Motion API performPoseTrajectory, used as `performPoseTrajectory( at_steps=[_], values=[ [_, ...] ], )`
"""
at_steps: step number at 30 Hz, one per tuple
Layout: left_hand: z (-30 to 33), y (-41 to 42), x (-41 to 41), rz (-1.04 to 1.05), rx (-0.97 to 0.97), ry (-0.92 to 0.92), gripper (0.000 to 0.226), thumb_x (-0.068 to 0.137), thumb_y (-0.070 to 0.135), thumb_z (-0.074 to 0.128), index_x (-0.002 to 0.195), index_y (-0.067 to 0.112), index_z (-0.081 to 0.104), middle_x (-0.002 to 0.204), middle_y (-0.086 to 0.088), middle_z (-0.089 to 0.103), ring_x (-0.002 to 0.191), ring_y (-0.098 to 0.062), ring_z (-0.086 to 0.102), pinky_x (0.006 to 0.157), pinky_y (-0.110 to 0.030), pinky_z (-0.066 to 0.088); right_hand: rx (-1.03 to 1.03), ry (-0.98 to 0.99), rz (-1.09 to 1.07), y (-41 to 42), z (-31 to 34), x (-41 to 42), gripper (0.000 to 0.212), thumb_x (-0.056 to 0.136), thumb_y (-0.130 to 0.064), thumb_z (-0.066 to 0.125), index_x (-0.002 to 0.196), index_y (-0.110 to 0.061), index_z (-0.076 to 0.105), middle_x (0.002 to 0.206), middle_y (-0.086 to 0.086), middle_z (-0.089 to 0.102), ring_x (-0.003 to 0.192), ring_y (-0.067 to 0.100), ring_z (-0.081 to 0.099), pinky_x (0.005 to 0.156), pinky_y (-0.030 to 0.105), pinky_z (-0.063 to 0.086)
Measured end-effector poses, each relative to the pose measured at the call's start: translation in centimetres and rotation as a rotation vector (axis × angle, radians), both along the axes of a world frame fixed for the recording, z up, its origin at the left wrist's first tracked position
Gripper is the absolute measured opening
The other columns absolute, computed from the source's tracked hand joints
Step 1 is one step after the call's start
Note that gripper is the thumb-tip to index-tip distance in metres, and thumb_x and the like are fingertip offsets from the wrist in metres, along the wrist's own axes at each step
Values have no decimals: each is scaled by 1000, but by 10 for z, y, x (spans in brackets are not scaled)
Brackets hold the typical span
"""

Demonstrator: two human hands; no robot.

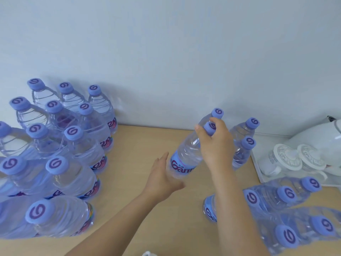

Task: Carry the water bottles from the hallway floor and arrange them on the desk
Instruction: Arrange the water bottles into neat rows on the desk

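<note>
- The wall (166,43), pale and plain, fills everything beyond both hands, and the light wooden desk (140,209) spreads out underneath them.
- Far out past the left hand, a big cluster of bottles (55,154) stands upright on the desk in tight rows, purple caps up, the back row touching the wall.
- Out beyond the right hand sits a white tray (258,172) with two clear, white-lidded jars (287,156) lying in it, and a white appliance (317,135) behind them, too cut off by the frame edge to identify.
- Beneath the right forearm and off to its outer side, a smaller group of bottles (287,209) stands blurred near the desk's front edge.
- Right behind the right hand, three more bottles (245,145) stand close to the wall.
- Now the action: the tilted bottle (186,156) leans between the two hands, cap toward the wall, label facing us, its base near the desk; whether it touches is unclear.
- The right hand (215,143) is clamped from above around that bottle's neck, fingers curled over the purple cap (210,127).
- The left hand (162,176) is spread flat, fingers together and extended, palm against the bottle's lower side near its base.
</note>
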State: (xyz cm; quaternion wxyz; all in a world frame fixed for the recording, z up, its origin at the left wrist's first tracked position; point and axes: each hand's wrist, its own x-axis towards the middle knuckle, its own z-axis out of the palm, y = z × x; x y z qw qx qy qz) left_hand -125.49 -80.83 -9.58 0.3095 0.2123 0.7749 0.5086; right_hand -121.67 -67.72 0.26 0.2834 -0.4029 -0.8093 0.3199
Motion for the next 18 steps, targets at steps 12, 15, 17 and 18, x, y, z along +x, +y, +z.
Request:
performPoseTrajectory(
  at_steps=[12, 15, 17, 18],
  values=[
    [0, -38, -24, 240, 323, -238, 51, 43, 11, 84, 89, 22, 67, 78, 1, 71, 67, -10, 64, 57, -25, 53, -332, -136, 286, -46, 8, -34, 55, 69, -54, 72, 102, -23, 42, 85, -19, 52, 77, -2, 53, 59, 23, 42],
    [-1, -40, -27, 241, 322, -251, 49, 46, 9, 83, 90, 21, 67, 78, 0, 71, 67, -10, 64, 57, -23, 52, -269, -133, 303, -48, 8, -42, 52, 69, -53, 72, 99, -20, 46, 87, -13, 58, 83, 13, 58, 70, 33, 49],
    [-1, -41, -30, 265, 323, -251, 50, 44, 13, 85, 89, 25, 68, 79, 1, 71, 68, -9, 65, 58, -23, 53, -259, -127, 328, -49, 7, -49, 52, 68, -54, 72, 100, -21, 47, 90, -11, 60, 87, 15, 59, 74, 36, 50],
    [-1, -41, -31, 268, 322, -247, 50, 43, 16, 85, 88, 28, 68, 80, 1, 71, 69, -9, 65, 60, -24, 54, -264, -123, 337, -49, 6, -51, 52, 68, -54, 72, 101, -22, 48, 91, -12, 60, 87, 14, 59, 74, 35, 50]
  ],
)
